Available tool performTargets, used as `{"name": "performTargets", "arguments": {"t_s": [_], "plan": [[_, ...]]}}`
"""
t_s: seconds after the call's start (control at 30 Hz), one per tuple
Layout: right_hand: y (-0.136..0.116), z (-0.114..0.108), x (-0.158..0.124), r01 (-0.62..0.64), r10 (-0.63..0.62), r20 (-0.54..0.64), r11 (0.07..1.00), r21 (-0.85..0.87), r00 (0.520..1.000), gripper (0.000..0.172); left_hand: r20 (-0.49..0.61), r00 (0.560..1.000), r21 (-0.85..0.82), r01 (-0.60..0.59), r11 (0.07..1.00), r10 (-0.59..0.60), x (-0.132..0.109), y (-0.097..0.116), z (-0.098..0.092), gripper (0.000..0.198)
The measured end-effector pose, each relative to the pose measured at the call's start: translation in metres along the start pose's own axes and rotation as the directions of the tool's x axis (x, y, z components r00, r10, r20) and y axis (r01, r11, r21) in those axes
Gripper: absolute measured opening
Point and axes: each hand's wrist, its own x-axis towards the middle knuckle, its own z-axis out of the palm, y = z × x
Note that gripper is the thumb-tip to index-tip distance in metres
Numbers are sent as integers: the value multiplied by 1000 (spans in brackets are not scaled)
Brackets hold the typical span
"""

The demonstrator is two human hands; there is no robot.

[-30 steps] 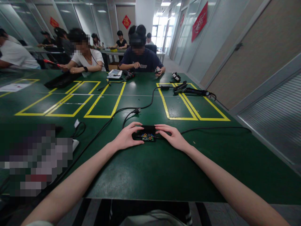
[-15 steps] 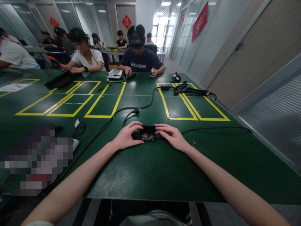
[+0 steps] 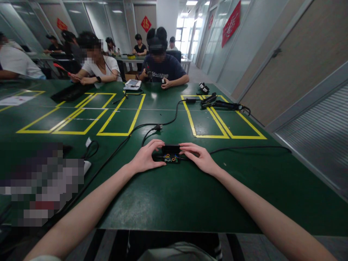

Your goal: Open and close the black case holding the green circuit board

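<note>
A small black box point(image 3: 170, 154) with its top off lies on the green table point(image 3: 174, 203) in front of me, and coloured parts show inside it. My left hand point(image 3: 146, 157) grips the box's left end, fingers curled round it. My right hand point(image 3: 199, 157) holds the right end, fingers laid over the edge. A thin black cable point(image 3: 244, 148) runs from the box off to the right.
Yellow tape rectangles point(image 3: 119, 116) mark the table. A black power cable with a plug point(image 3: 157, 127) snakes across the middle. Black tools point(image 3: 220, 104) lie at the far right. Several people sit working at the far edge; one in a dark shirt point(image 3: 163, 70) faces me.
My hands and the box have barely moved. The person in the dark shirt opposite has lifted a tool up in one hand.
</note>
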Motion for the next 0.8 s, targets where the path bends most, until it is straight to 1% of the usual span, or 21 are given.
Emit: {"name": "performTargets", "arguments": {"t_s": [0.33, 0.37, 0.47, 0.53, 0.63, 0.8], "plan": [[0, 1, -1, -14, 14, 1, 1000, 22, 1000, 26, -3, 1000, 11, -9, 1000, 9, 0, 2, -1, 57], [1, 2, -1, -24, 24, -1, 999, 34, 1000, 30, -1, 1000, 13, -7, 1000, 7, 0, 2, -1, 57], [4, 2, -2, -38, 41, -31, 997, 67, 999, 48, 3, 1000, 27, 9, 1000, -10, 0, 2, -1, 59], [4, 2, -2, -31, 34, -50, 998, 60, 998, 54, 8, 999, 34, 36, 999, -36, 0, 3, -1, 59], [2, 1, -2, -20, 20, -42, 1000, -2, 999, 48, 35, 997, 41, 66, 997, -67, 1, 5, -3, 57], [-3, 0, -2, 7, -7, 1, 995, -103, 1000, 37, 67, 996, 49, 63, 997, -66, 3, 7, -6, 53]]}}
